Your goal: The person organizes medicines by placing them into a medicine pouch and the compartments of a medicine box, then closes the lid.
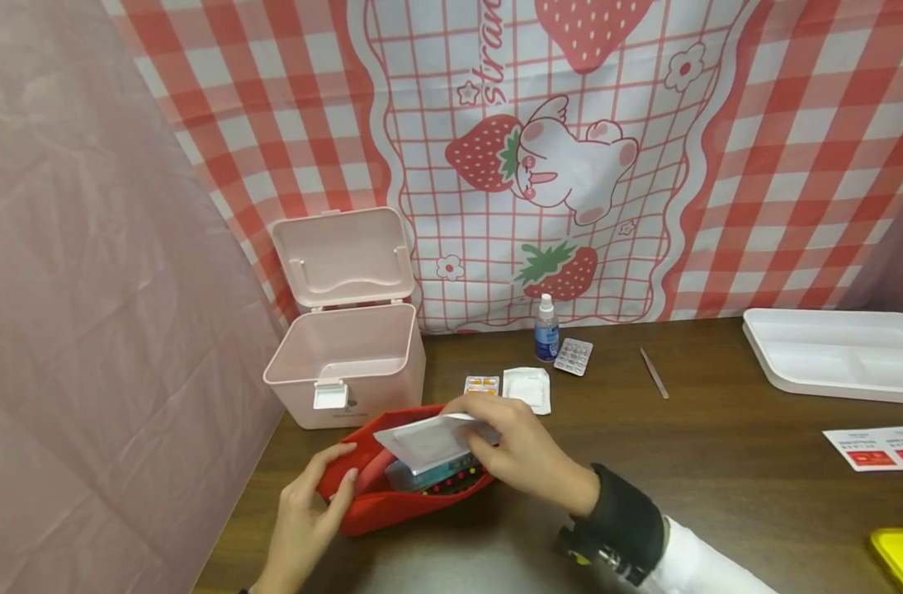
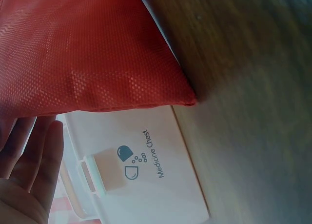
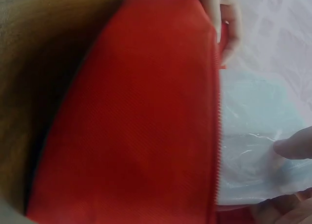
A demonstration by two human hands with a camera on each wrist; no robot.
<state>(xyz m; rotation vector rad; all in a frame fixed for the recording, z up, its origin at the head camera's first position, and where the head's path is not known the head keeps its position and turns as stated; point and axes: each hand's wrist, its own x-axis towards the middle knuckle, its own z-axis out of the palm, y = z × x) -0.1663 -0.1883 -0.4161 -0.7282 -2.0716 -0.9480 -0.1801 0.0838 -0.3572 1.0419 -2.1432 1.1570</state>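
While the right hand (image 1: 517,445) is pinching a white packet (image 1: 422,441) between its thumb and fingers, the packet is slanting over the open mouth of a red pouch (image 1: 392,513), its right end sitting in that pinch and its free end reaching leftward from the fingertips. One digit is pressing on the packet's flat face, as the right wrist view is showing, and a zipper (image 3: 218,136) is running along the pouch's edge beside it. The left hand (image 1: 303,507) is gripping the pouch's left end, thumb and index finger standing apart over the rim and the other fingers partly hidden. Inside the pouch, a teal-edged packet (image 1: 447,473) is lying just below the white one. Behind the pouch, to the left, a pink medicine chest (image 1: 385,400) is standing with its lid raised; behind it, to the right, a blister of orange capsules (image 1: 482,383), a square white sachet (image 1: 527,390), a spray bottle (image 1: 546,337) and a silver blister pack (image 1: 574,356) are resting. Farther right of the pouch, tweezers (image 1: 654,374), a white tray (image 1: 808,363) and a red-and-white card (image 1: 878,448) are lying well apart from it.
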